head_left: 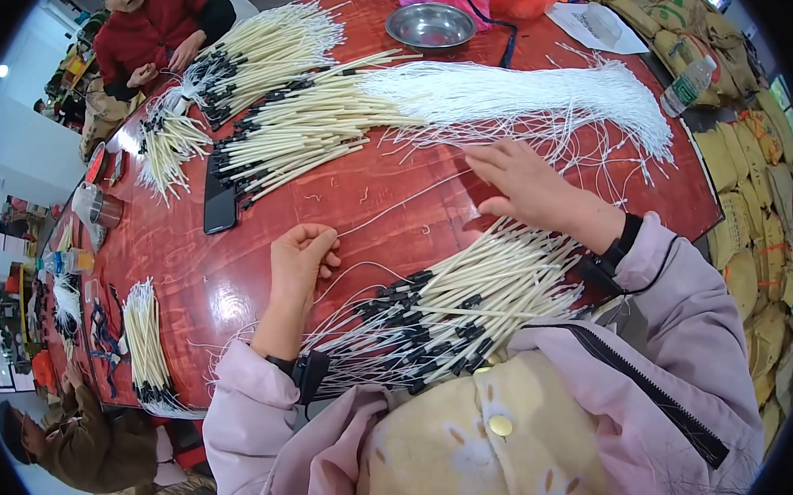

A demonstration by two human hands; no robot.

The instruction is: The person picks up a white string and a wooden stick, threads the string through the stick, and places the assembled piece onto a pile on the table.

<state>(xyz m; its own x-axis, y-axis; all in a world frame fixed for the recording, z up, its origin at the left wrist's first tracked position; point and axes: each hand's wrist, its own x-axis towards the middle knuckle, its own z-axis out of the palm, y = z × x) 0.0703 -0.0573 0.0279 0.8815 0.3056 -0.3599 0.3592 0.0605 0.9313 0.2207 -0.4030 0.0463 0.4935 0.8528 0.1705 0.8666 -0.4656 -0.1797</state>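
Between finger and thumb, my left hand (303, 259) pinches one end of a thin white cord (402, 201). The cord runs up and to the right, toward the fingertips of my right hand (525, 183). That hand has its fingers stretched out and the thumb apart; whether it touches the cord I cannot tell. Just beyond it lies a thick bundle of white cords (533, 95). Close to my body is a heap of cream-coloured sticks with black ends (474, 297), with white cords trailing off to the left.
More cream sticks (305, 130) lie across the red table (261, 284), beside a black phone (219, 200). A metal bowl (430, 26), a plastic bottle (689, 86) and stacked sacks (749, 223) are farther off. Two people sit around the table's far and left sides.
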